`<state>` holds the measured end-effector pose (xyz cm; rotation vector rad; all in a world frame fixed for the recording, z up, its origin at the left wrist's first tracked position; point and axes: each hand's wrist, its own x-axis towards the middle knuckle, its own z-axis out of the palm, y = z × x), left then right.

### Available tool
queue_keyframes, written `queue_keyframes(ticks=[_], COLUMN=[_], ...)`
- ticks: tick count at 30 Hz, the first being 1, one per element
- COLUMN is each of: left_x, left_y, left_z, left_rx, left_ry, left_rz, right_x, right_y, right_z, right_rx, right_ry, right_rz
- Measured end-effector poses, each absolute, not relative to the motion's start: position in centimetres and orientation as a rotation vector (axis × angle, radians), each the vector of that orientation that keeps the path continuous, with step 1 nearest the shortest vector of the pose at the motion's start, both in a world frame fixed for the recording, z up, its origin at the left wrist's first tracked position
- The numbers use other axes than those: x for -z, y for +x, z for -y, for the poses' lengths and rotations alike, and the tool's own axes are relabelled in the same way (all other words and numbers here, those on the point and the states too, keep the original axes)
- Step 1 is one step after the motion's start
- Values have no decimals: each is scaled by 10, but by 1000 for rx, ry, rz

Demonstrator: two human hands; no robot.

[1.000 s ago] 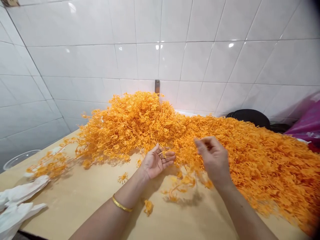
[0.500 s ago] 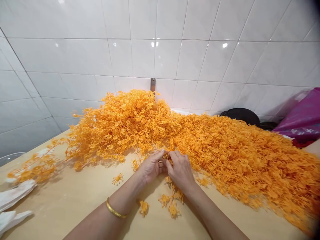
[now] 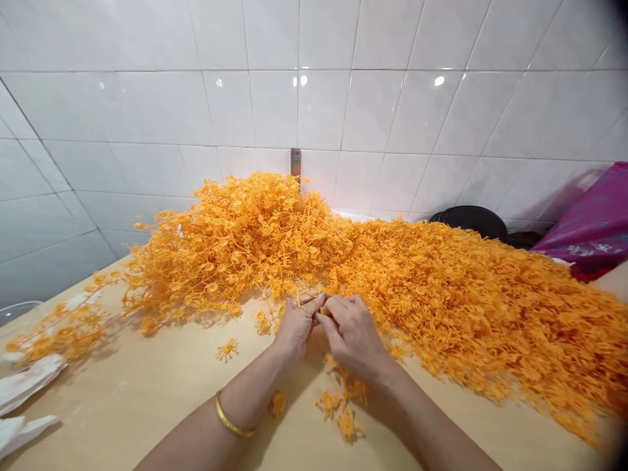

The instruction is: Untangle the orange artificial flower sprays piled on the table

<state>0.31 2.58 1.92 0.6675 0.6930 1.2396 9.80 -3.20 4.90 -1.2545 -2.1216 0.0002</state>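
Note:
My left hand [image 3: 294, 329] is closed, thumb and fingers pinching a thin orange plastic flower stem [image 3: 301, 298]. Fingertip to fingertip with it, my right hand [image 3: 354, 332] also pinches the orange plastic; the exact piece between the fingers is mostly hidden. Beyond my hands rises a heap of branched orange plastic flower stems [image 3: 245, 245]. To the right spreads a wide pile of loose orange plastic flower pieces [image 3: 490, 304]. A small flower sprig [image 3: 346, 422] lies below my right wrist, and single pieces [image 3: 227, 350] rest near my left arm.
Everything lies on a pale wooden table [image 3: 161, 392] against a tiled wall. Crumpled white tissues [image 3: 29, 386] are at the left edge. Black round discs [image 3: 471, 221] and a purple bag [image 3: 589, 216] stand at the back right. A metal bracket [image 3: 295, 163] rises behind the heap.
My left hand has turned over, its back now facing up, and the orange stem shows above its fingers. Both hands stay together. The view has shifted slightly.

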Motion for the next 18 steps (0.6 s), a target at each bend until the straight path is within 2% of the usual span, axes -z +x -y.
queue_keyframes(ticks=[5,10,14,16,18], left_x=[-28,-27,-24,-23,-23], left_y=[-19,-21,-18,-19,-21], left_z=[-42,-37,-35,-35,-36], left_rx=[-1259,-1126,-1074,-1052,-1025], left_ry=[672,700,628,603,599], left_rz=[-755,-623,-630,-590,-544], right_x=[-82,-94,-76,-67,-62], right_y=[102,163,201,200,188], right_z=[57,32,10,8,9], right_rx=[-37,299,506,448,236], right_ry=[-1028,-1451,-1769,-1726,-1565], right_rz=[1975,1349,1423,1527,1635])
